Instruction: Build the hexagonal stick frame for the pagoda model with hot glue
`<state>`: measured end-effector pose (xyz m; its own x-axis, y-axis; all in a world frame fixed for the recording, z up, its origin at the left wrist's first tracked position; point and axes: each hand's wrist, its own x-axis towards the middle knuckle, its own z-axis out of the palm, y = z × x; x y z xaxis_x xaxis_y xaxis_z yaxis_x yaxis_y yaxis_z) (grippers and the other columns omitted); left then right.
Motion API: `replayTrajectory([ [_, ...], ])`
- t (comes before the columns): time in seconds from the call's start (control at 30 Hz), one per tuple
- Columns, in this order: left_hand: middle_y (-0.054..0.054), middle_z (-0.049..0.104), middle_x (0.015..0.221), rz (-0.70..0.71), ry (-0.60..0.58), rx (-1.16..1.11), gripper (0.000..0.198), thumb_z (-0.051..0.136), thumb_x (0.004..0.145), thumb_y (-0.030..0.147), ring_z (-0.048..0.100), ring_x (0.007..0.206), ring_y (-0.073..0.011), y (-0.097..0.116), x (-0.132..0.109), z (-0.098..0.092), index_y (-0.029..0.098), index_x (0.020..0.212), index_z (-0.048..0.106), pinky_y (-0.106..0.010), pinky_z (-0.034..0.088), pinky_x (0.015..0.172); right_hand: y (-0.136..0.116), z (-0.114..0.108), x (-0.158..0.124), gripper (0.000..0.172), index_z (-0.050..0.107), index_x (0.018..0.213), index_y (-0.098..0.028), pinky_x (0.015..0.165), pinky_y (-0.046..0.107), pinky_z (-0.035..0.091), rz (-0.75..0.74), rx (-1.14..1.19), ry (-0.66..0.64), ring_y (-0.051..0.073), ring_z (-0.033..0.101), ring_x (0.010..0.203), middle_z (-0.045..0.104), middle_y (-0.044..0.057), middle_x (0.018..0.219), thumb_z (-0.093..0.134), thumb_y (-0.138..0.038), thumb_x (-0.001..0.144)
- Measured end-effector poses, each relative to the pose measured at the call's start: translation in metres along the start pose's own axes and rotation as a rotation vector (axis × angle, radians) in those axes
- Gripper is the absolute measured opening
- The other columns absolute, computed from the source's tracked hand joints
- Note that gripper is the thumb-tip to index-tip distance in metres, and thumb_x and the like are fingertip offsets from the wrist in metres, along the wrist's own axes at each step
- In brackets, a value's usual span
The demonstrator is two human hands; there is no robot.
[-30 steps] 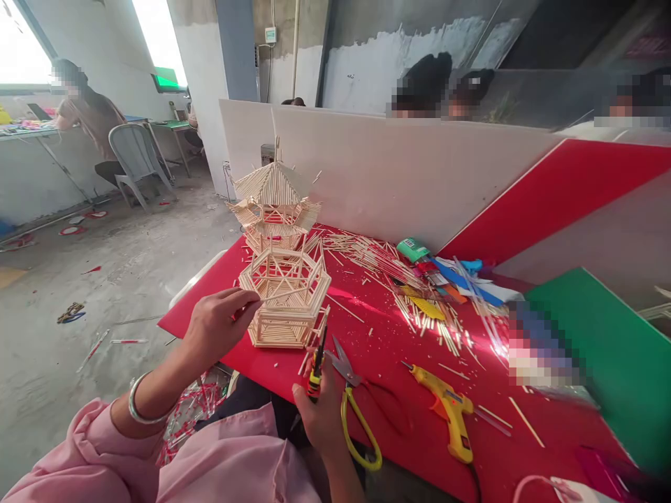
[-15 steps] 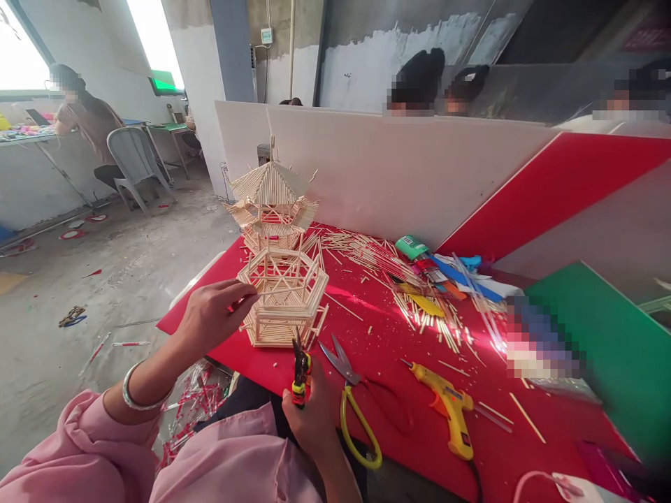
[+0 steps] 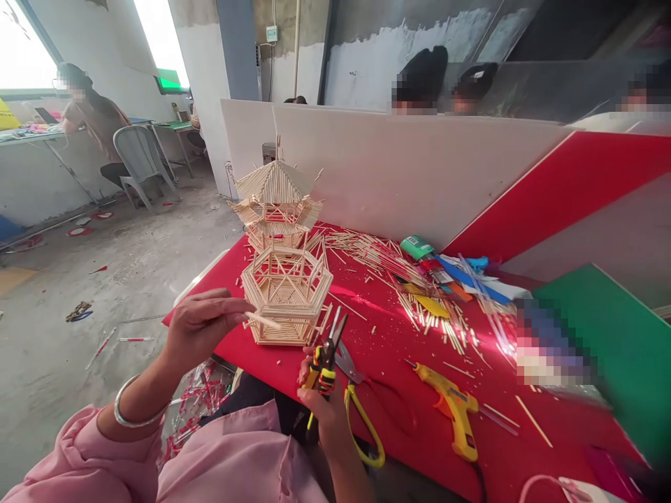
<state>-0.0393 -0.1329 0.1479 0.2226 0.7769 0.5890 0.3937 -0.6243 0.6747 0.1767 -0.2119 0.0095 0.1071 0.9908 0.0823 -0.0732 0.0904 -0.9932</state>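
Note:
Between the fingertips of my left hand (image 3: 207, 325) is a short wooden stick (image 3: 265, 321), held in front of a six-sided stick frame (image 3: 286, 297). My right hand (image 3: 325, 402) grips a pair of cutting pliers (image 3: 326, 360) with black and yellow handles, its jaws pointing up and parted. Behind the frame rises a pagoda model (image 3: 277, 185) of the same thin sticks, with a pointed roof. Scissors (image 3: 361, 395) with one yellow handle loop lie just right of my right hand, partly hidden by it.
A yellow glue gun (image 3: 451, 405) lies on the red tabletop (image 3: 388, 426). Loose sticks (image 3: 367, 251) spread along the back, near a green roll (image 3: 416, 246) and a yellow piece (image 3: 433, 305). A white partition (image 3: 367, 168) stands behind; other people sit beyond it and at far left.
My left hand has drawn the stick from the frame's left rim to lower in front, now tilted. My right hand has raised the pliers and turned them, jaws now pointing up and right.

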Motion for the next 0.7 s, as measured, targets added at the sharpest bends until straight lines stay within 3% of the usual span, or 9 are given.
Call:
replayTrajectory([
  [0.1,-0.006,0.074,0.070,-0.108,-0.096,-0.237,0.023,0.064,0.092,0.038,0.063,0.058,-0.0149,-0.004,-0.010,-0.004,0.020,0.092,0.079,-0.026,0.052,0.053,-0.002,-0.003,0.005,0.035,0.057,0.110,-0.024,0.074,0.032,0.049,0.029,0.052,0.046,0.017,0.055,0.074,0.056,0.000,0.084,0.061,-0.025,0.075],
  [0.2,-0.014,0.078,0.089,-0.163,-0.149,-0.516,0.047,0.051,0.095,0.056,0.072,0.070,-0.0227,-0.008,-0.016,-0.006,0.017,0.099,0.078,-0.032,0.059,0.056,0.002,-0.005,0.012,0.036,0.057,0.109,-0.025,0.079,0.033,0.048,-0.036,-0.110,0.114,0.017,0.054,0.077,0.058,0.000,0.088,0.061,-0.023,0.074],
  [0.27,-0.014,0.078,0.084,-0.212,-0.139,-0.567,0.043,0.058,0.091,0.055,0.072,0.065,-0.0222,-0.010,-0.018,-0.008,0.016,0.094,0.077,-0.032,0.060,0.054,0.008,-0.004,0.014,0.038,0.056,0.111,-0.026,0.080,0.035,0.049,-0.058,-0.179,0.132,0.019,0.055,0.079,0.058,0.000,0.087,0.060,-0.023,0.074],
  [0.33,-0.010,0.076,0.075,-0.271,-0.149,-0.536,0.024,0.071,0.086,0.039,0.071,0.059,-0.0188,-0.009,-0.019,-0.009,0.015,0.089,0.073,-0.028,0.059,0.054,0.013,-0.001,0.015,0.039,0.055,0.112,-0.025,0.079,0.035,0.049,-0.071,-0.208,0.145,0.020,0.056,0.079,0.057,-0.001,0.085,0.060,-0.024,0.073],
  [0.43,-0.008,0.075,0.079,-0.296,-0.247,-0.493,0.012,0.069,0.089,0.026,0.070,0.061,-0.0159,-0.007,-0.020,-0.011,0.016,0.093,0.065,-0.026,0.059,0.058,0.017,0.001,0.013,0.040,0.055,0.112,-0.026,0.077,0.035,0.050,-0.098,-0.230,0.151,0.019,0.055,0.076,0.056,-0.001,0.085,0.061,-0.025,0.073],
  [0.53,-0.011,0.075,0.096,-0.259,-0.353,-0.387,0.025,0.055,0.097,0.025,0.068,0.067,-0.0130,-0.007,-0.019,-0.013,0.020,0.122,0.054,-0.026,0.058,0.064,0.016,0.000,0.011,0.039,0.055,0.111,-0.026,0.080,0.037,0.050,-0.126,-0.261,0.137,0.020,0.055,0.079,0.056,-0.001,0.086,0.060,-0.025,0.073],
  [0.6,-0.010,0.074,0.098,-0.216,-0.357,-0.215,0.038,0.049,0.100,0.025,0.067,0.072,-0.0127,-0.009,-0.017,-0.014,0.021,0.137,0.047,-0.024,0.056,0.068,0.015,-0.001,0.010,0.039,0.056,0.111,-0.026,0.082,0.038,0.050,-0.139,-0.272,0.133,0.020,0.056,0.081,0.057,-0.001,0.087,0.060,-0.024,0.073],
  [0.7,-0.005,0.074,0.084,-0.111,-0.246,0.078,0.034,0.049,0.098,0.025,0.066,0.071,-0.0122,-0.014,-0.012,-0.012,0.018,0.128,0.062,-0.021,0.053,0.067,0.015,-0.002,0.010,0.038,0.056,0.111,-0.025,0.080,0.036,0.050,-0.153,-0.272,0.128,0.020,0.056,0.078,0.057,-0.001,0.084,0.060,-0.023,0.073],
])
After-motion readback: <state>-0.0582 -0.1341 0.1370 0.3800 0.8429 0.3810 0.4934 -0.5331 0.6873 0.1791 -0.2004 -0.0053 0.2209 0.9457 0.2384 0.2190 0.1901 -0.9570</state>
